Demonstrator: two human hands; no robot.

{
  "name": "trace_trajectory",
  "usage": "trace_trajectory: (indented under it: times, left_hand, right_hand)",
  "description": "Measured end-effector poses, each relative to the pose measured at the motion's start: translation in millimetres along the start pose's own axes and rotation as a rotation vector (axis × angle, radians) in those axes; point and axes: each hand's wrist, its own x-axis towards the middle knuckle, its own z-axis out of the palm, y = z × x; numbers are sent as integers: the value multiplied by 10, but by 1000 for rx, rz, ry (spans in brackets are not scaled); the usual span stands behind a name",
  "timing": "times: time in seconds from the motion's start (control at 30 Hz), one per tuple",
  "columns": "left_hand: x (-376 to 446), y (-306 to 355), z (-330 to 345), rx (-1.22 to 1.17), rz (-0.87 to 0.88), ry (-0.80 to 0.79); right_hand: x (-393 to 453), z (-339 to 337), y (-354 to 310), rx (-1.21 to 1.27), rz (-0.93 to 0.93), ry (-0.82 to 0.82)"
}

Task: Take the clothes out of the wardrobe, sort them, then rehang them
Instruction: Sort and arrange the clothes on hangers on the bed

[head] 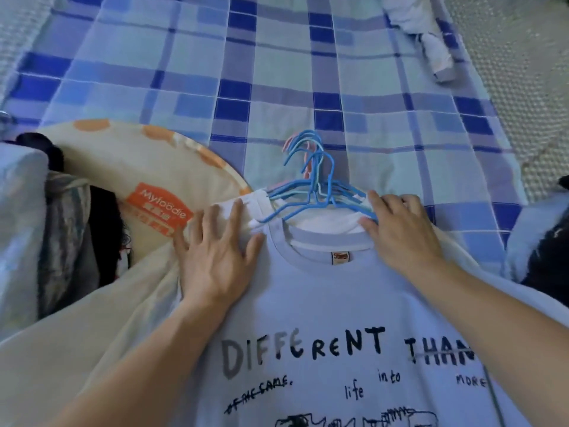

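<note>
Head view: looking down at a bed (308, 87) covered in a blue and white checked sheet, with two bare forearms reaching forward from the bottom edge.
Landmark: a pale lilac T-shirt (323, 288) lies face up on the bed, collar pointing away from the person, printed in black with "DIFFERENT THAN" and smaller words below.
Hangers: a bundle of blue and pink wire hangers (311, 180) lies at the T-shirt's collar, hooks pointing away from the person; their shoulders go under the necklines of white garments stacked beneath the T-shirt.
Left hand: the left hand (215, 257) lies flat on the T-shirt's left shoulder, fingers (235, 214) spread and straight, tips reaching onto the white fabric beside the collar; it grips nothing.
Right hand: the right hand (400, 229) rests on the T-shirt's right shoulder, fingers gently bent over the ends of the hangers; whether they actually grip a hanger cannot be told.
Left of the T-shirt: a cream cushion (138, 171) with orange spots and an orange label, and beyond it a heap of dark and patterned clothes (77, 226).
Far beyond the T-shirt, to the right: a crumpled pale garment (431, 41) on the bed.
</note>
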Motion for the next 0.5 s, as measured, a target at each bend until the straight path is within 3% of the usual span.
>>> trace_trajectory:
  times: [0.07,0.17,0.33,0.5]
  left_hand:
    - [-28,7,-76,8,7,-8]
    - [54,208,-213,47,-9,-25]
    - [204,721,-160,36,206,74]
    - [321,574,-107,7,186,91]
  right_hand:
    - [27,-124,-83,42,-44,24]
    - [69,-310,-244,-16,-77,-83]
    - [76,-496,-286,-69,-21,16]
    - [139,-394,-328,7,-139,-33]
